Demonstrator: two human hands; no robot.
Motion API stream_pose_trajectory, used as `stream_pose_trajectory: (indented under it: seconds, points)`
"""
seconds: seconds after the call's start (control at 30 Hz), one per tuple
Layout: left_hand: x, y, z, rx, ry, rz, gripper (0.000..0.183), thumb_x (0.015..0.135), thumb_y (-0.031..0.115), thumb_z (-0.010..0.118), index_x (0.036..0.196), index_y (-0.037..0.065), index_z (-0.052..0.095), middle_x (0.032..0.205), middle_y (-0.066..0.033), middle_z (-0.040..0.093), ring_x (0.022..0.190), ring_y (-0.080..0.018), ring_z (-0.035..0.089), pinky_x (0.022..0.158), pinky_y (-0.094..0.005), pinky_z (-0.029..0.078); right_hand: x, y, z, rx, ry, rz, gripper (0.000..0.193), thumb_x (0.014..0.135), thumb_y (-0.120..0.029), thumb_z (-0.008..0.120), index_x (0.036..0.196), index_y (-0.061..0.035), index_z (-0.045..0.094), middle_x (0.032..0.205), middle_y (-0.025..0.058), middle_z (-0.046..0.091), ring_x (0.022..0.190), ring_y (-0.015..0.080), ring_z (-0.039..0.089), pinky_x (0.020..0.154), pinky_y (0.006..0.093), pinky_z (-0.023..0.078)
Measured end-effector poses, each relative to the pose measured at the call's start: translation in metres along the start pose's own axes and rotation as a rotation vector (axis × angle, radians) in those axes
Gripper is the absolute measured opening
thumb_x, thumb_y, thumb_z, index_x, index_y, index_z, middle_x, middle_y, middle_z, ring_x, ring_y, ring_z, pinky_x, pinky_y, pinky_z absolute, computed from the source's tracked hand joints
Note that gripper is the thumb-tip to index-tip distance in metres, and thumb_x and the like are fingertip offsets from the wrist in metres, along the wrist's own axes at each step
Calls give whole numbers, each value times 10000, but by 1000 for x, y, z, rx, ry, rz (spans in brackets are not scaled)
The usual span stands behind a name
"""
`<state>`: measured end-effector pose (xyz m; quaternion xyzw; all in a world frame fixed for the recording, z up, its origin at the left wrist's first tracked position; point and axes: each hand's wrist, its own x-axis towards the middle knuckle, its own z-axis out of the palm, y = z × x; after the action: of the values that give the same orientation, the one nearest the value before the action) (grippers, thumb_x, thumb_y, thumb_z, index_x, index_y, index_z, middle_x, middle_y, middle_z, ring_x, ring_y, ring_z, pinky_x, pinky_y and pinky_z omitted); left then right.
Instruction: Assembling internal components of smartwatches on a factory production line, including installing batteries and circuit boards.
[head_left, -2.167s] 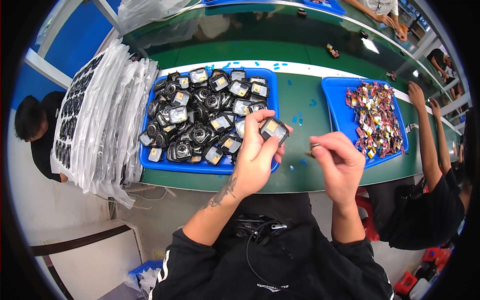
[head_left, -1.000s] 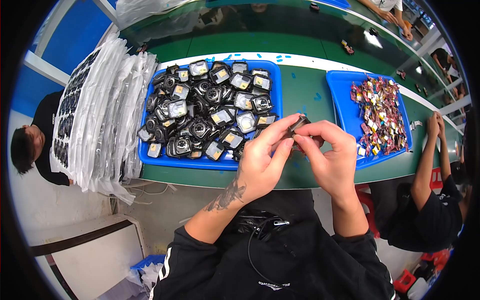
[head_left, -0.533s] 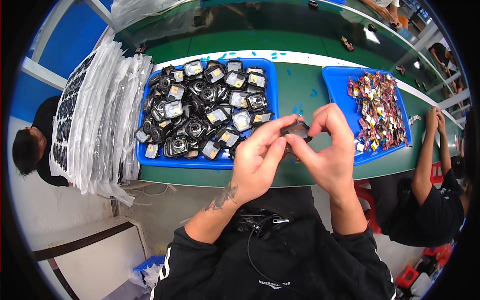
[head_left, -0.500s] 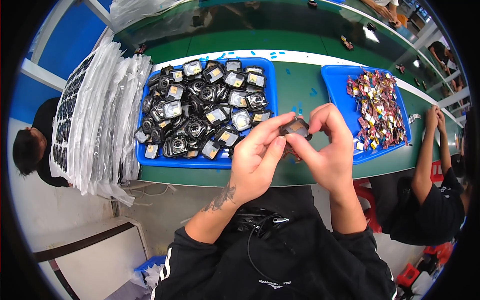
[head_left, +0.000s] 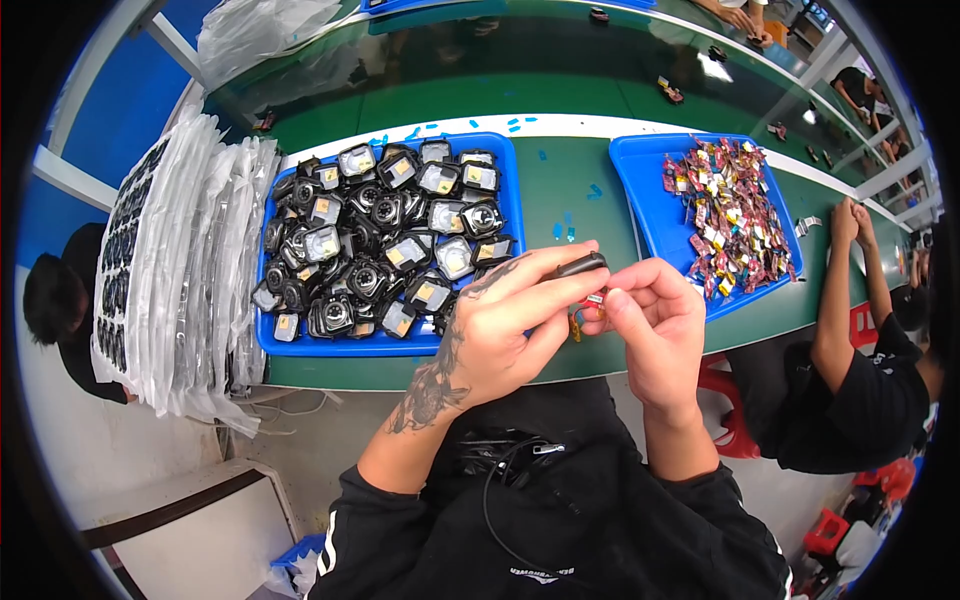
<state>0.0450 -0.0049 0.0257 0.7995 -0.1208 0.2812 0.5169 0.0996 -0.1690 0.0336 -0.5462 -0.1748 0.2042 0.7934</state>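
Observation:
Over the table's near edge, my left hand (head_left: 495, 325) is closed around a black watch case (head_left: 580, 266), which is tipped on edge and partly covered by the fingers. Right beside it, my right hand (head_left: 660, 325) pinches a small red circuit board (head_left: 594, 301) under the case. A yellowish strip (head_left: 576, 326) hangs below the board. Whether board and case are joined is hidden by my fingers. To the left, a pile of black watch cases (head_left: 385, 208) fills a blue tray (head_left: 515, 215). On the right lie many red circuit boards (head_left: 738, 205) in another blue tray (head_left: 650, 225).
Clear plastic-wrapped sheets (head_left: 190, 270) are stacked at the left, with a person (head_left: 75, 310) behind them. Blue bits (head_left: 594, 191) dot the green table (head_left: 570, 160). At the right, a co-worker's clasped hands (head_left: 853, 220) rest near the table edge. Farther back, boards lie on a green belt (head_left: 560, 75).
My left hand has rolled over, so its back faces up and the black case has tipped from flat to on edge. My right fingers have moved from the case's side to the red board.

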Motion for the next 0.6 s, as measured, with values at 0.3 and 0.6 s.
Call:
stream_pose_trajectory:
  seconds: [0.3,0.6]
  points:
    - [-4,1,-1,118,-37,-17,236,762,-72,697,986,-3,721,1031,-157,692,861,-213,694,709,-284,560,0,-3,-11,-200,-72,-30,63,926,12,577,976,49,565,921,64,622,835,90,584,737,217,488]
    - [-15,-3,2,-715,-131,-714,146,873,-16,652,996,-93,668,1009,-116,652,877,-139,659,747,-263,593,-9,6,-10,-156,-101,-104,157,893,33,606,1040,26,550,988,77,575,883,89,555,709,206,471]
